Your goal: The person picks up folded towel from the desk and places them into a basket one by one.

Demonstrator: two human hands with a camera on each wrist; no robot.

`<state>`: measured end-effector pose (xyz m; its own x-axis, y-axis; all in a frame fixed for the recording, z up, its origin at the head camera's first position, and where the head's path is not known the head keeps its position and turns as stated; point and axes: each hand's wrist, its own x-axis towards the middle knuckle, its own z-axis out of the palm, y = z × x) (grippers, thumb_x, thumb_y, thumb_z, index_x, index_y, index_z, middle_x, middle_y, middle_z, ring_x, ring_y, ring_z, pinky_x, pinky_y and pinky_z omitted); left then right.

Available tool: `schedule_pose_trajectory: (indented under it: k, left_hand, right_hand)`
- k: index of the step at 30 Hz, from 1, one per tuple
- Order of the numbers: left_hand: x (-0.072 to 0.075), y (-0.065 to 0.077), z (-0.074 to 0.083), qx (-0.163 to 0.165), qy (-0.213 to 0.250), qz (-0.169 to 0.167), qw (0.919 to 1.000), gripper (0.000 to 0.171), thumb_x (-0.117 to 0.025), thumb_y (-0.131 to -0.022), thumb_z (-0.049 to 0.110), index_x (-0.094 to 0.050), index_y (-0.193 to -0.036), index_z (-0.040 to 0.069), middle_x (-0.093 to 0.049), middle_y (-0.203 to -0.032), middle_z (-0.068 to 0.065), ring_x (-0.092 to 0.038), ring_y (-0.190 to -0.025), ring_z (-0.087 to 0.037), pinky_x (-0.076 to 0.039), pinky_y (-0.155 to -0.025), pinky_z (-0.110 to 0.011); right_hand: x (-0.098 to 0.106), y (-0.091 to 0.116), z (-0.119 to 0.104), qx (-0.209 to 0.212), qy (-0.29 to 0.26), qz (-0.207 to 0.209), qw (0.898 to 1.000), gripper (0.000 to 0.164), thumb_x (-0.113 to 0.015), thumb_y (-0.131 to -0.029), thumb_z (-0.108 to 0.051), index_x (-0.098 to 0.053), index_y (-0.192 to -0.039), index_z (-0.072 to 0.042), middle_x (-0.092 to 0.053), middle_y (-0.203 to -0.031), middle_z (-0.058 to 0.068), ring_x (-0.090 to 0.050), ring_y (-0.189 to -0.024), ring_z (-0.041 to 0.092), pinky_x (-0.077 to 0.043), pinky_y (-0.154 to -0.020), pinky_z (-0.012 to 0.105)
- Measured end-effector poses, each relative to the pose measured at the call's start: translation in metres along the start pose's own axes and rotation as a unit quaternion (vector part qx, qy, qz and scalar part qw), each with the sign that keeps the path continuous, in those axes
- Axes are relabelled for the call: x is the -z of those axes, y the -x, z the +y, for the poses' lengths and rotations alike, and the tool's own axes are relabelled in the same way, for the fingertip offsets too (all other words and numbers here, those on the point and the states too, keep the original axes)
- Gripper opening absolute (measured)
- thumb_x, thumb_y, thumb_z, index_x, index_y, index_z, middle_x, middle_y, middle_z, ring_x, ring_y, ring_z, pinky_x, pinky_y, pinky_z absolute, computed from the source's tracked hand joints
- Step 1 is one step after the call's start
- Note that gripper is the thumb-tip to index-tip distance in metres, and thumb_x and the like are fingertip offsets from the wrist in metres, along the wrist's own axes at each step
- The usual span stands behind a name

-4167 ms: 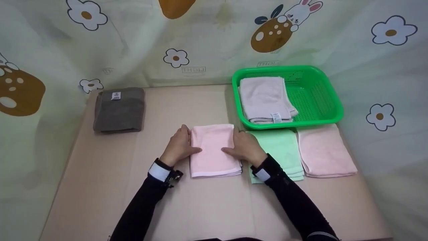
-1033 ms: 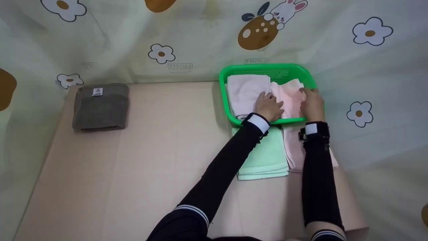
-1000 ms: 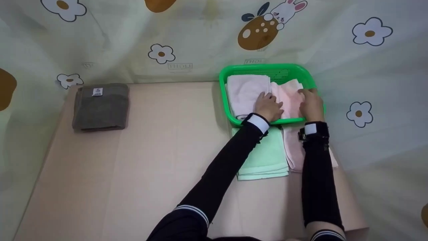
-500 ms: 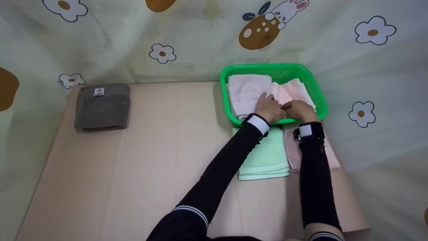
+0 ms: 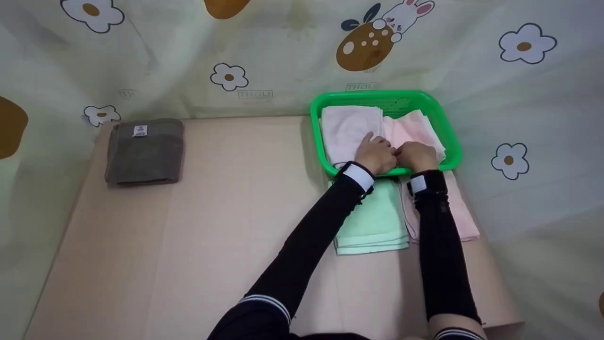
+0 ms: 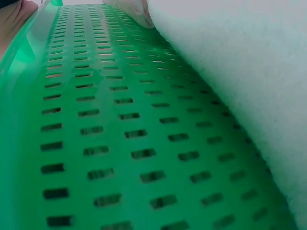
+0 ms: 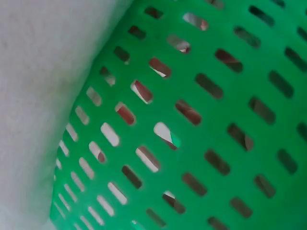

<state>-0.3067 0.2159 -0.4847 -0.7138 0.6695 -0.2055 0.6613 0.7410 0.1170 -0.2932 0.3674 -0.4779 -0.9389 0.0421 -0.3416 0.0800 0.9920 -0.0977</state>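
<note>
pink towel [image 5: 406, 128] lies in basket [image 5: 373, 95], beige table [image 5: 212, 217] below, flowered curtain [image 5: 288, 52] behind.

At three o'clock in the head view, my right hand [image 5: 417, 156] hides its fingertips. At four, the basket [image 5: 373, 95] partly hides the green towel [image 5: 377, 222]. At nine, I can't read the tiny tag [image 5: 140, 131] on the grey cloth [image 5: 144, 158]. My right wrist view cuts off blurred pale cloth [image 7: 36, 110].

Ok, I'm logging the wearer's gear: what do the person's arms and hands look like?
The left hand and right hand are bare. Black forearm sleeves reach black wrist straps, each showing a white patch. Near the elbows, dark upper sleeves end in pale-striped cuffs.
</note>
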Motion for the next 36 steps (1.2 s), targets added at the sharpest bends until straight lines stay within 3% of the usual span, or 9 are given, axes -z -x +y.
schedule_pose_trajectory:
  k: [2, 7, 13, 18, 22, 24, 29, 33, 36]
  left_hand:
    - [-0.001, 0.001, -0.003, -0.001, 0.015, 0.017, 0.9997, 0.046, -0.029, -0.113, 0.039, -0.048, -0.154, 0.033, -0.04, -0.164, 0.013, -0.03, -0.154, -0.011, -0.01, -0.131, -0.039]
    - [0.001, 0.007, -0.009, -0.011, 0.043, 0.057, 0.9974, 0.046, -0.033, -0.113, 0.042, -0.047, -0.155, 0.03, -0.039, -0.165, 0.01, -0.032, -0.154, -0.012, -0.015, -0.13, -0.04]
    - [0.014, 0.041, -0.016, -0.065, 0.07, 0.12, 0.9882, 0.048, -0.038, -0.112, 0.046, -0.047, -0.156, 0.029, -0.042, -0.164, 0.006, -0.034, -0.153, -0.015, -0.022, -0.129, -0.039]
    - [0.032, 0.072, -0.037, -0.059, 0.122, 0.181, 0.9741, 0.047, -0.049, -0.109, 0.044, -0.051, -0.154, 0.028, -0.047, -0.16, 0.006, -0.037, -0.151, -0.015, -0.027, -0.126, -0.037]
    - [0.044, 0.088, -0.063, -0.026, 0.18, 0.235, 0.9548, 0.043, -0.053, -0.108, 0.039, -0.055, -0.15, 0.025, -0.053, -0.155, 0.005, -0.042, -0.147, -0.016, -0.032, -0.123, -0.038]
    - [0.045, 0.097, -0.078, -0.009, 0.206, 0.263, 0.9427, 0.041, -0.056, -0.107, 0.035, -0.057, -0.147, 0.024, -0.056, -0.152, 0.003, -0.045, -0.144, -0.017, -0.036, -0.12, -0.039]
    - [0.04, 0.127, -0.128, 0.046, 0.233, 0.305, 0.9223, 0.041, -0.061, -0.105, 0.03, -0.059, -0.145, 0.022, -0.058, -0.149, -0.001, -0.049, -0.141, -0.021, -0.038, -0.118, -0.044]
    - [0.031, 0.167, -0.197, 0.127, 0.222, 0.327, 0.9095, 0.044, -0.065, -0.102, 0.027, -0.058, -0.146, 0.023, -0.057, -0.15, -0.004, -0.05, -0.141, -0.025, -0.037, -0.118, -0.05]
    - [0.017, 0.214, -0.262, 0.22, 0.205, 0.336, 0.8926, 0.047, -0.065, -0.102, 0.025, -0.056, -0.147, 0.021, -0.057, -0.15, -0.01, -0.051, -0.139, -0.033, -0.036, -0.118, -0.055]
  right_hand:
    - [-0.001, -0.001, -0.002, -0.002, -0.003, 0.01, 1.0, 0.031, -0.058, -0.093, -0.026, -0.078, -0.103, -0.004, -0.073, -0.109, 0.025, -0.069, -0.095, 0.043, -0.054, -0.081, 0.062]
    - [-0.003, -0.004, -0.001, -0.005, -0.014, 0.038, 0.999, 0.035, -0.066, -0.091, -0.03, -0.077, -0.113, -0.004, -0.072, -0.115, 0.026, -0.068, -0.101, 0.047, -0.053, -0.085, 0.064]
    - [-0.007, 0.001, 0.003, -0.015, -0.036, 0.142, 0.989, 0.032, -0.059, -0.095, -0.016, -0.075, -0.118, -0.003, -0.072, -0.112, 0.028, -0.068, -0.097, 0.049, -0.054, -0.079, 0.064]
    - [-0.014, 0.013, 0.0, -0.023, -0.114, 0.29, 0.95, 0.029, -0.05, -0.098, -0.014, -0.072, -0.114, -0.003, -0.07, -0.098, 0.023, -0.065, -0.085, 0.043, -0.05, -0.069, 0.056]
    - [-0.025, 0.02, -0.011, 0.011, -0.173, 0.355, 0.918, 0.026, -0.051, -0.101, -0.022, -0.065, -0.09, -0.004, -0.058, -0.077, 0.014, -0.055, -0.07, 0.034, -0.039, -0.064, 0.044]
    - [-0.029, 0.02, -0.016, 0.036, -0.18, 0.356, 0.916, 0.032, -0.052, -0.1, -0.023, -0.059, -0.075, -0.006, -0.054, -0.067, 0.011, -0.052, -0.064, 0.032, -0.034, -0.063, 0.04]
    - [-0.032, 0.021, -0.019, 0.057, -0.175, 0.317, 0.931, 0.036, -0.054, -0.091, -0.02, -0.047, -0.057, -0.011, -0.044, -0.055, 0.004, -0.045, -0.059, 0.03, -0.032, -0.062, 0.037]
    - [-0.033, 0.02, -0.022, 0.05, -0.172, 0.298, 0.938, 0.04, -0.055, -0.089, -0.02, -0.04, -0.053, -0.014, -0.03, -0.053, -0.002, -0.036, -0.057, 0.026, -0.026, -0.06, 0.036]
    - [-0.033, 0.017, -0.027, 0.052, -0.174, 0.288, 0.94, 0.042, -0.056, -0.089, -0.02, -0.036, -0.053, -0.015, -0.024, -0.054, -0.004, -0.03, -0.057, 0.024, -0.023, -0.059, 0.036]
